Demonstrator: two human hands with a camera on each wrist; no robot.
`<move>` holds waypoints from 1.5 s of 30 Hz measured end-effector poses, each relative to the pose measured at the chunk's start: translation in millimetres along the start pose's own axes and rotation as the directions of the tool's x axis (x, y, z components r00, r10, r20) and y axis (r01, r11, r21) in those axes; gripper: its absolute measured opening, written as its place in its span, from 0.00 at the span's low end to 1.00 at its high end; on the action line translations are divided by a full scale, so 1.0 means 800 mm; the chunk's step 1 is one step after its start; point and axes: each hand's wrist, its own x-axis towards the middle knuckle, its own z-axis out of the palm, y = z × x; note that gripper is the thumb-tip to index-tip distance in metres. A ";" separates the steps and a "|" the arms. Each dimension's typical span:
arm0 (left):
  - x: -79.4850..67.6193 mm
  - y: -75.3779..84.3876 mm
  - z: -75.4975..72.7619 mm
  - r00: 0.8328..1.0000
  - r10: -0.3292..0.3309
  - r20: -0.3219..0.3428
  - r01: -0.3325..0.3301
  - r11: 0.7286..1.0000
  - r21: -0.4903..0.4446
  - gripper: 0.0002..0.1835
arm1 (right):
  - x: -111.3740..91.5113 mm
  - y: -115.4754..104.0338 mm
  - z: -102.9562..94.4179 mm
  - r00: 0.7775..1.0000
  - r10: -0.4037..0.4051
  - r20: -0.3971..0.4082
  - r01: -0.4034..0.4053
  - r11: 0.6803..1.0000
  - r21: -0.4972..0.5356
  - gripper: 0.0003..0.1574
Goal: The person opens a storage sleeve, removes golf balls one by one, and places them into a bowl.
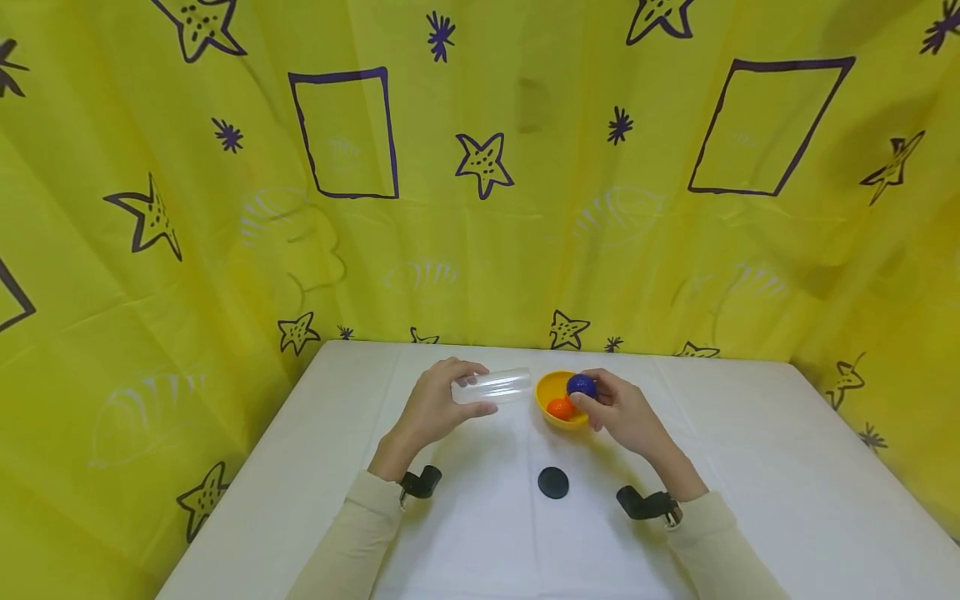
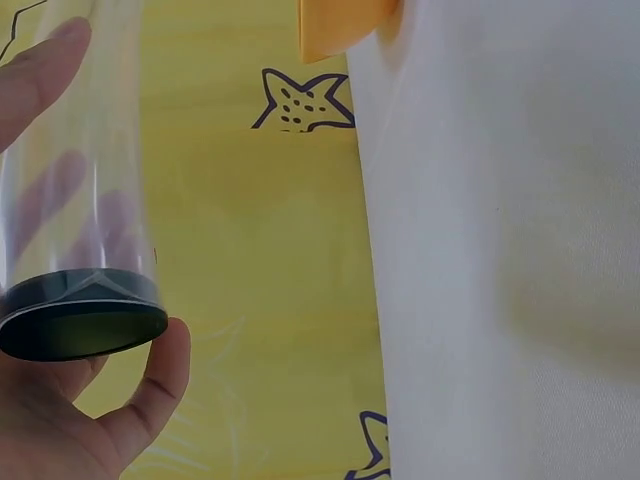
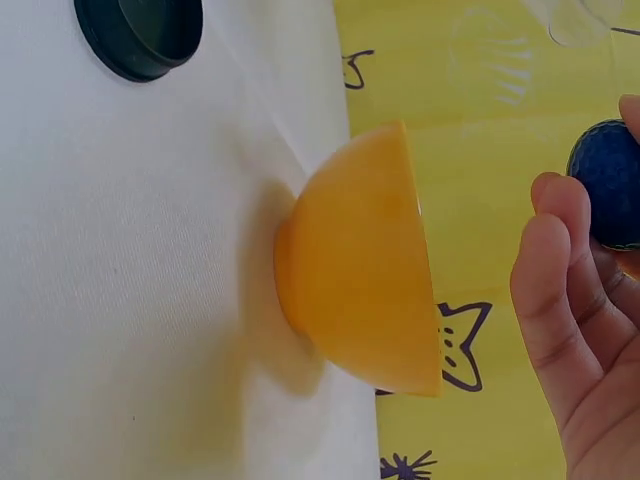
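Observation:
My left hand (image 1: 438,400) grips a clear plastic tube (image 1: 504,386), tilted nearly level, its far end pointing toward the yellow bowl (image 1: 545,407). A dark cap (image 2: 80,315) closes the tube's near end, and no ball shows inside. Over the bowl's right side, my right hand (image 1: 618,408) pinches a dimpled blue ball (image 1: 581,385) between thumb and fingers. In the right wrist view the blue ball (image 3: 608,185) is above rim level, with a sliver of orange showing below it. An orange ball (image 1: 558,408) appears within the bowl.
A loose dark round lid (image 1: 553,482) lies on the white table (image 1: 487,517), nearer me than the bowl. Yellow curtains (image 1: 427,233) printed with stars hang behind the table and along both sides.

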 end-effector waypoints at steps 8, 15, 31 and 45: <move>-0.001 0.000 0.002 1.000 -0.004 -0.005 0.004 1.000 0.027 0.27 | 0.003 0.005 -0.008 0.997 0.027 -0.072 -0.032 0.998 -0.059 0.33; -0.002 0.000 0.002 1.000 0.003 0.014 -0.004 1.000 0.022 0.27 | 0.003 0.008 -0.012 0.990 0.059 -0.129 -0.075 0.990 -0.116 0.36; -0.003 -0.003 0.006 0.999 0.001 0.048 -0.001 1.000 0.015 0.26 | 0.007 0.030 -0.007 0.990 0.079 -0.118 -0.100 0.977 -0.190 0.32; -0.003 -0.004 0.006 0.996 -0.008 0.093 0.007 1.000 0.011 0.27 | 0.007 0.033 -0.003 0.985 0.109 -0.131 -0.134 0.972 -0.195 0.20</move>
